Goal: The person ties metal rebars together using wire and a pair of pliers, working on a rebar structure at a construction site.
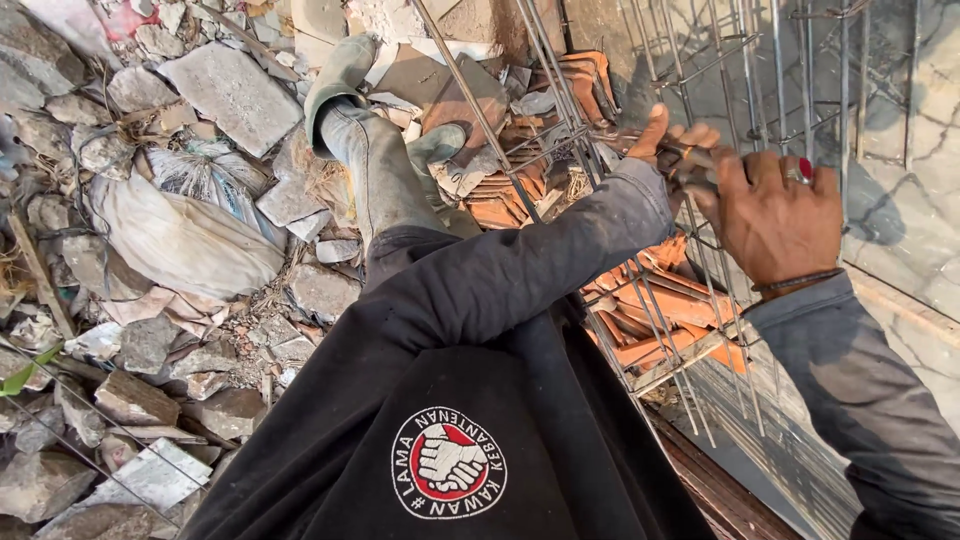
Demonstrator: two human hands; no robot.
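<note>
1. Nearest to you, your black top (470,400) with its round red-and-white badge filled the lower middle of the view, below the rebar cage (640,150).
2. Your right hand (775,215), wearing a red-stoned ring, was curled tight round the handles of a dark tying tool (692,165), pressed up against the cage.
3. Your left hand (655,130) lay just left of the right, thumb and fingers pinched in at the same bar crossing; what it gripped, I could not tell.
4. The tool's long axis ran from the right hand leftward toward the left hand's fingertips, so both hands met at one joint, neither clearly nearer.
5. The cage's long bars ran steeply from upper left down to lower right, past broken orange roof tiles (650,300) beneath it.
6. Farther off, left of the cage, your grey rubber boot (375,165) stood on concrete rubble (230,95).
</note>
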